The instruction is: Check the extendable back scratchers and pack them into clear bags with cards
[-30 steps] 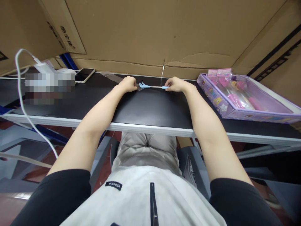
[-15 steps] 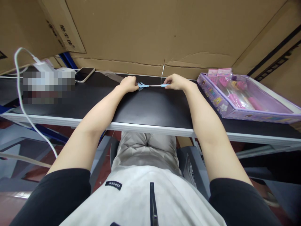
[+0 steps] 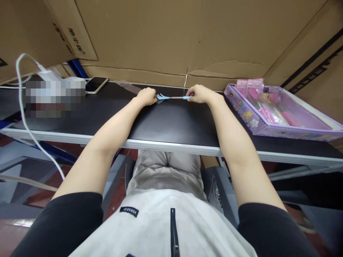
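At blk tbl [image 3: 171, 125], cardbd wall [image 3: 160, 39] behind — R hand [image 3: 199, 94] holds scratcher [image 3: 176, 97].

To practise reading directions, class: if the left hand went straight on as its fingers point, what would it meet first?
The left hand would probably first meet the blue claw tool, at its pronged end; whether the two touch is unclear.

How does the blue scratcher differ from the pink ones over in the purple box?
Colour: the blue scratcher has a light blue claw and handle; the pink scratchers are mostly pink.
Place: the blue scratcher is in the right hand; the pink scratchers lie in the box.
Pose: the blue scratcher runs crosswise; the pink scratchers slant.
Both kinds appear to have clawed heads.
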The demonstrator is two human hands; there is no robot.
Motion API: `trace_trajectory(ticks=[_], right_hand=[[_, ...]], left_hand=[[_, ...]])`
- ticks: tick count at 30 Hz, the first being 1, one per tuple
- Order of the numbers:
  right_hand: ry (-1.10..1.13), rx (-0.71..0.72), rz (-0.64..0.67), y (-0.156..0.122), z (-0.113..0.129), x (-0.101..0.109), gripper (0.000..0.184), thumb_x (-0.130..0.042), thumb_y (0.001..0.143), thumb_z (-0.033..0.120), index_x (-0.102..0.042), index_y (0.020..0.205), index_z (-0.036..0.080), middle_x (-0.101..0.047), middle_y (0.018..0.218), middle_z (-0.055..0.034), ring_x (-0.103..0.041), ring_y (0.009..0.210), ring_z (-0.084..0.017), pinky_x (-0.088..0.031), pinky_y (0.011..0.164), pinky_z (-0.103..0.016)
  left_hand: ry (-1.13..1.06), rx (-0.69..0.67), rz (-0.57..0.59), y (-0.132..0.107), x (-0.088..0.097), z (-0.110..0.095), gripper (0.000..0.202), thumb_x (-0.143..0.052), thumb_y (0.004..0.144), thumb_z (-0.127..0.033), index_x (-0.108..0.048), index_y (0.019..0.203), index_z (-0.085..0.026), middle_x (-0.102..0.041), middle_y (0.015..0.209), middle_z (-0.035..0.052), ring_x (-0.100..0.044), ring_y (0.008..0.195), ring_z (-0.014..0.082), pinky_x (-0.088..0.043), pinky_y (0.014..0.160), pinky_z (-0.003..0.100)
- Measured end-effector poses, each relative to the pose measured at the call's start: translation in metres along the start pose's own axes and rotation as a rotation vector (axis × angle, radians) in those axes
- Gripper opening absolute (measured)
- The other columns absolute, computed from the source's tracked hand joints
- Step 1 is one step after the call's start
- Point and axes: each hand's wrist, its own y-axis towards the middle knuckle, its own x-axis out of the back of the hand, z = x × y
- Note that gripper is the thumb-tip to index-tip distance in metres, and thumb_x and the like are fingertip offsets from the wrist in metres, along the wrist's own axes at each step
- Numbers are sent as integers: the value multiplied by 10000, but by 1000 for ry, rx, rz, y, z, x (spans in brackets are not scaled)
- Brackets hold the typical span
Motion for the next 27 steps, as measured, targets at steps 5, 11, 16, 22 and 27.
trace_trajectory(ticks=[5,11,16,22,27], right_hand=[[-7,29,-14,2,-3,0,330,-868,941,426,-864,1205,227,-810,1101,-79,-754,1093,-269,-583,1016,-391],[-9,57,-33,2,0,2,349,-855,946,449,-872,1220,235,-805,1101,-79,-746,1116,-279,-575,1030,-406],[17,76,-20,-2,7,5,367,-855,943,464,-875,1231,238,-802,1103,-68,-735,1142,-277,-566,1031,-391],[6,74,-4,-6,16,8,374,-858,938,449,-875,1252,247,-808,1089,-64,-744,1118,-274,-572,999,-368],[0,87,8,-9,26,10,327,-822,963,342,-869,1265,225,-819,1106,-69,-759,1079,-262,-572,995,-361]], left_hand=[[-10,9,-39,-6,3,-5,456,-567,946,-252,-763,1320,-80,-750,1368,272,-694,1357,455,-551,1147,509],[-35,45,-52,-9,7,-5,452,-546,965,-271,-746,1331,-97,-727,1418,265,-671,1386,445,-530,1164,496],[-61,65,-86,-9,6,-5,488,-579,925,-276,-746,1351,-108,-756,1339,254,-677,1358,456,-538,1149,527],[-112,82,-73,-12,10,-8,452,-573,943,-277,-741,1329,-112,-733,1381,250,-656,1394,447,-514,1176,507],[-98,68,-88,-12,9,-9,492,-585,926,-266,-741,1368,-116,-756,1342,242,-671,1364,452,-532,1156,521]])
